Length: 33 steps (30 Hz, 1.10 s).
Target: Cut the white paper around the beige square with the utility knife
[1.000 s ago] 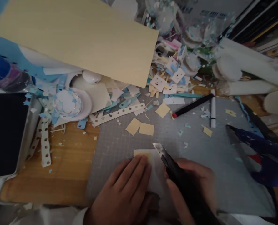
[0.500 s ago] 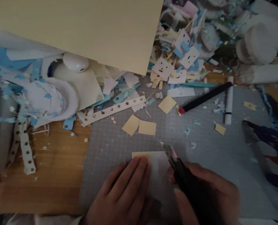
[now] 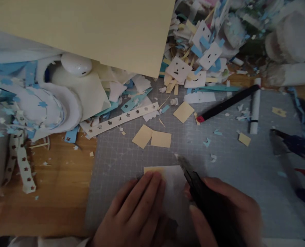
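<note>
My left hand (image 3: 137, 209) lies flat with its fingers together, pressing down a small piece of paper (image 3: 171, 181), yellow at its left part and white to the right, on the grey cutting mat (image 3: 232, 164). My right hand (image 3: 224, 212) is wrapped round a black utility knife (image 3: 193, 178). The blade tip rests at the paper's upper right corner.
Three yellow paper squares (image 3: 152, 137) lie above the paper on the mat. A large yellow sheet (image 3: 90, 31) overhangs the back. Paper scraps, little paper faces (image 3: 178, 68), a star-punched strip (image 3: 121, 120), a black pen (image 3: 229, 103), a white marker (image 3: 254, 109) and a dark blue tool (image 3: 296, 147) surround the mat.
The view has shifted slightly, so the clutter sits a little higher and to the left. The knife blade has slid a touch down along the paper's right edge. My left hand stays pressed on the paper.
</note>
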### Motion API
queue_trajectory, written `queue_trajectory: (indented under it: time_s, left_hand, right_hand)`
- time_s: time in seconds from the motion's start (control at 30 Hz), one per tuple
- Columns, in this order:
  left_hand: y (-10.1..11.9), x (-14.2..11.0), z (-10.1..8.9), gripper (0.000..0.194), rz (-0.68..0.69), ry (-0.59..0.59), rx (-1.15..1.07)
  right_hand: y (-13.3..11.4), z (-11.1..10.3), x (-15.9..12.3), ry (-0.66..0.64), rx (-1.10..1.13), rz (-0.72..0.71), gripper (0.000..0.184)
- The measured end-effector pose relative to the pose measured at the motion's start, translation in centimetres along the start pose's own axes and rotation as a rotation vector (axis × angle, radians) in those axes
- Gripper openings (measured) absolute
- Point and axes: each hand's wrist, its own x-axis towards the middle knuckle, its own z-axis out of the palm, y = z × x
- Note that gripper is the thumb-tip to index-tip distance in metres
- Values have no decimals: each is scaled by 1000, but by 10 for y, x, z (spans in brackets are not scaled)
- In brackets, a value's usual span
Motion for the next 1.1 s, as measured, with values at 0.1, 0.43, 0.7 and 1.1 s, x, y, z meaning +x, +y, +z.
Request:
queue_trajectory:
  time_s: [0.1,0.43,0.7,1.1]
  left_hand:
    - [1,1,-4,32,6,-51,16]
    - [0,-2,-1,33,12,-6,5]
    - [-2,0,2,33,29,27,-9]
    - [0,-1,1,33,13,23,2]
  right_hand:
    - [0,-1,0,2,-12,-12,38]
    - [5,-2,0,2,-33,-41,37]
    - [0,-2,1,-9,-85,-26,39]
    - [6,-10,8,-66,-146,-206,42]
